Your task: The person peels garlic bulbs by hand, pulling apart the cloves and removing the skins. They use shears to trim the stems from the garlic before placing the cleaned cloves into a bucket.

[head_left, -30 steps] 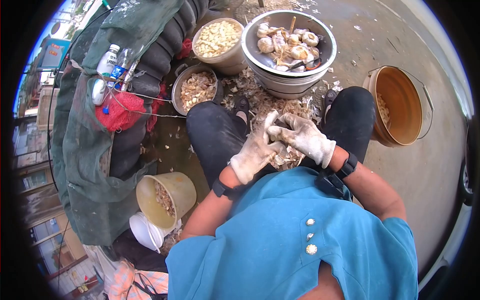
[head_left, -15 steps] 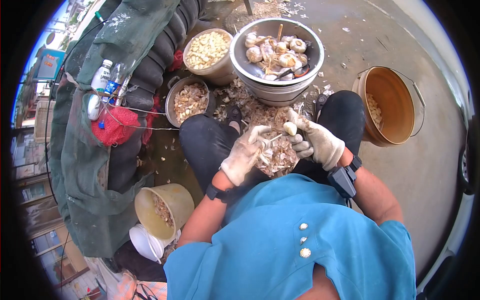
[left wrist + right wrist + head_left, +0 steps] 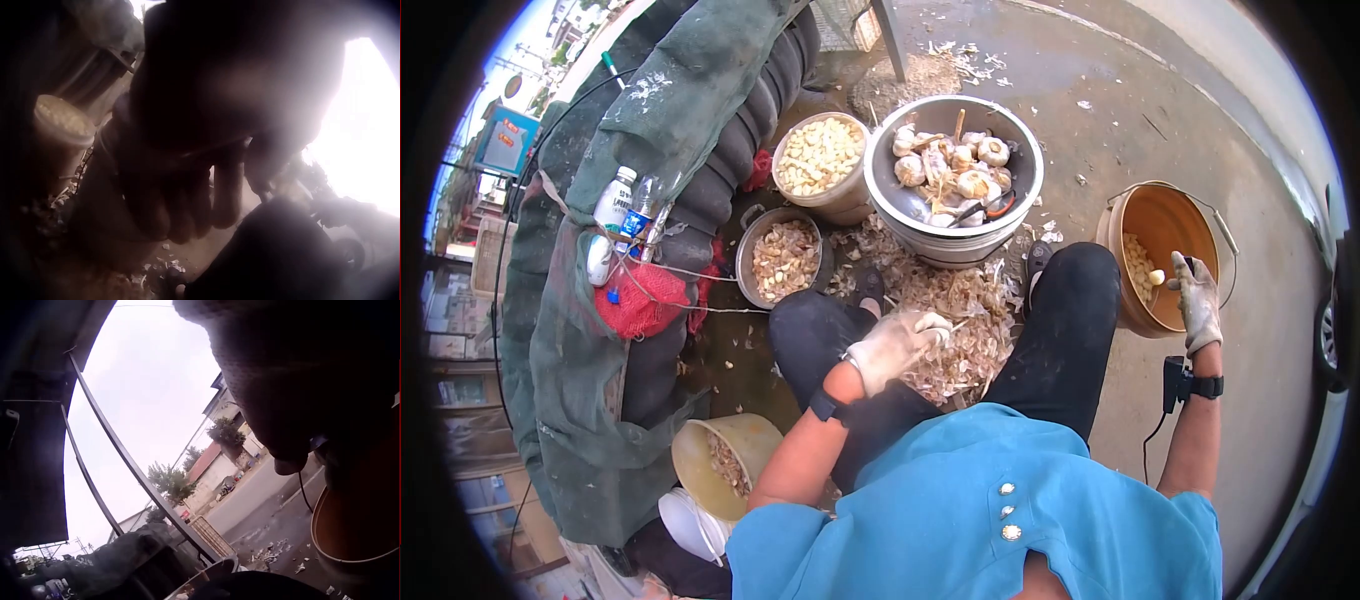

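Note:
My gloved left hand point(image 3: 897, 350) is over the lap with its fingers curled. A thin pale stalk point(image 3: 958, 324) sticks out past the fingertips; what else lies inside the fingers is hidden. In the left wrist view the curled fingers point(image 3: 181, 212) are dark against the light. My gloved right hand point(image 3: 1198, 302) reaches over the orange-brown bucket point(image 3: 1115, 250) at the right. A peeled garlic clove point(image 3: 1157, 277) shows just off its fingertips, above the bucket. More peeled cloves point(image 3: 1138, 262) lie inside that bucket. The right wrist view shows this hand only as a dark shape beside the bucket rim.
Ahead stands a metal basin point(image 3: 880, 180) with whole garlic bulbs point(image 3: 975, 183). To its left are a tub of peeled cloves point(image 3: 820, 155) and a pot point(image 3: 745, 262) of cloves. Loose skins point(image 3: 960, 345) cover the ground between the knees. A tipped yellowish bucket point(image 3: 765, 445) lies left.
My right hand has swung from the lap out to the bucket at the right, carrying the clove there. The left hand stays over the lap with the stalk. The head view has shifted slightly.

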A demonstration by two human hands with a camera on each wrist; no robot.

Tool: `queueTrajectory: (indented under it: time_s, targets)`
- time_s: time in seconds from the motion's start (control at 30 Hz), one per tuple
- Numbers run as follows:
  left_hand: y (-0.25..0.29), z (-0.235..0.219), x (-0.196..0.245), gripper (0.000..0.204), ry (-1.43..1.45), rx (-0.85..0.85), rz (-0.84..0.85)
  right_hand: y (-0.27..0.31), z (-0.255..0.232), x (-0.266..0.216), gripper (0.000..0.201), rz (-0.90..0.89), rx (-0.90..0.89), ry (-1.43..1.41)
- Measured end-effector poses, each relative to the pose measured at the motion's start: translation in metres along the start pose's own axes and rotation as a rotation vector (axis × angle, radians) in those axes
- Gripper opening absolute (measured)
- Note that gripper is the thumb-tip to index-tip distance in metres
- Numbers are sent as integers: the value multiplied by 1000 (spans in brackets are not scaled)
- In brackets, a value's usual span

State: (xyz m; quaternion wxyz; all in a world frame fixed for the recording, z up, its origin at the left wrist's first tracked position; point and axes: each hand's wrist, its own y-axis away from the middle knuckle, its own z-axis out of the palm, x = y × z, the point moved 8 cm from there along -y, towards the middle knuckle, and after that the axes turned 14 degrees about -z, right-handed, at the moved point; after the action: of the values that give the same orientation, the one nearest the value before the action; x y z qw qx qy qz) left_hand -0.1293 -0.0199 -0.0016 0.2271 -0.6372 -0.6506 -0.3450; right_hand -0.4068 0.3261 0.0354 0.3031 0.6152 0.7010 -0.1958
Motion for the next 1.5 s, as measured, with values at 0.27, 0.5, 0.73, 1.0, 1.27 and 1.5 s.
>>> queueTrajectory:
  time_s: [0.27, 0.5, 0.73, 1.0, 1.27, 1.5]
  targets:
    - [-25, -30, -21, 15, 45, -12, -88, 11, 91, -103, 37, -197, -308, -221]
    - [-48, -83, -39, 30, 207, -92, -456, -3, 167, -185, 47, -431, -534, -85]
    - [-88, -117, -56, 27, 4, 58, -183, -48, 215, -200, 44, -471, -507, 37]
    - [-166, -89, -110, 20, -332, 78, -195, -85, 256, -185, 51, -309, -559, -233]
    - [-219, -19, -137, 29, -538, -361, -517, -109, 258, -181, 48, -285, -516, -349]
    - [-222, -6, -158, 31, -627, -338, -397, -120, 252, -181, 47, -314, -387, -370]
